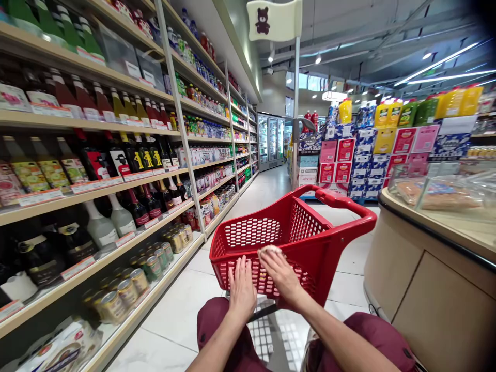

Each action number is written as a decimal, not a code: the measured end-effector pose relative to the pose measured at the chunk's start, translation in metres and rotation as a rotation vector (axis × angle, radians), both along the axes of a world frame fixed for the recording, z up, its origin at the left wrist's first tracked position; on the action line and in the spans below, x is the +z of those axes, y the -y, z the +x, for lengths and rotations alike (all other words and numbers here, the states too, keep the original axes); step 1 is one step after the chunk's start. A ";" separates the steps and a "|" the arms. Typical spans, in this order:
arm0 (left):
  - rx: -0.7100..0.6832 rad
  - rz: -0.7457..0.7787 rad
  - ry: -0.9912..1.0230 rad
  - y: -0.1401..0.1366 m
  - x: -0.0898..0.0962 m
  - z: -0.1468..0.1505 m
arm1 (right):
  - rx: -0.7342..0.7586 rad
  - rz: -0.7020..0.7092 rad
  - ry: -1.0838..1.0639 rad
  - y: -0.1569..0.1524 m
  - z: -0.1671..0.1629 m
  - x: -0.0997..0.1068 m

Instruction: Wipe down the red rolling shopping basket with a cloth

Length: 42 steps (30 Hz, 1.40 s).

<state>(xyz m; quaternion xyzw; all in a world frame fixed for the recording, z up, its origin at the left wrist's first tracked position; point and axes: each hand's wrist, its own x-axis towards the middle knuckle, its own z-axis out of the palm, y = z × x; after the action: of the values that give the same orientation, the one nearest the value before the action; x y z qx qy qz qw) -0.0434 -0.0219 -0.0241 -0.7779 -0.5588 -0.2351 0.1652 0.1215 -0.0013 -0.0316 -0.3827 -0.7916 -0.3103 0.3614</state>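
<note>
A red plastic shopping cart [267, 227] with perforated sides stands right before my knees, its handle to the right. My left hand [243, 287] is at the near side of the basket, fingers stretched and holding nothing. Just to its right, my right hand [282, 274] presses a crumpled whitish cloth [271, 249] against the basket's upper rim. Only a bit of that cloth shows past the fingertips. The cart's inside is mostly hidden behind its near wall.
Shelves [93, 185] of bottles and cans line the left side. A rounded counter [422, 268] with clear-walled trays stands close on the right. Stacked drink boxes [341, 160] rise behind the cart. Upright glass-door coolers [271, 137] are far back along the tiled aisle [267, 182].
</note>
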 end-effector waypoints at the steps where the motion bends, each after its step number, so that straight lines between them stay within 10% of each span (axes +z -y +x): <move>1: -0.015 0.003 -0.008 0.000 -0.001 0.001 | 0.015 0.006 0.020 0.002 0.003 -0.009; 4: -0.047 0.011 -0.024 -0.001 0.000 0.004 | 0.029 0.009 0.044 0.010 0.011 -0.026; 10: -0.086 0.038 -0.033 -0.002 0.012 0.026 | -0.107 0.025 -0.066 0.009 0.042 0.010; 16: -0.190 0.030 -0.075 -0.001 0.011 0.047 | -0.053 0.017 0.024 0.020 0.064 -0.016; 22: -0.227 0.029 -0.068 0.000 0.021 0.070 | -0.146 0.068 -0.108 0.018 0.093 0.021; 27: -0.293 0.038 -0.091 0.000 0.026 0.082 | -0.100 0.018 -0.018 0.027 0.113 -0.001; 33: -0.327 0.057 -0.060 -0.002 0.034 0.098 | -0.181 0.133 -0.207 0.034 0.150 0.037; 39: -0.385 0.019 -0.109 0.003 0.035 0.107 | -0.111 0.014 -0.041 0.046 0.162 -0.008; 42: -0.363 0.010 -0.115 0.002 0.036 0.109 | -0.105 0.039 -0.134 0.044 0.168 0.012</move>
<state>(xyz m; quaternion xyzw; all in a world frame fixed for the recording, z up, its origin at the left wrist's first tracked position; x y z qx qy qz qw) 0.0654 -0.0238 0.0123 -0.8772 -0.3979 -0.2191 0.1554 0.2891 -0.0454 -0.0193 -0.4367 -0.7383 -0.3177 0.4041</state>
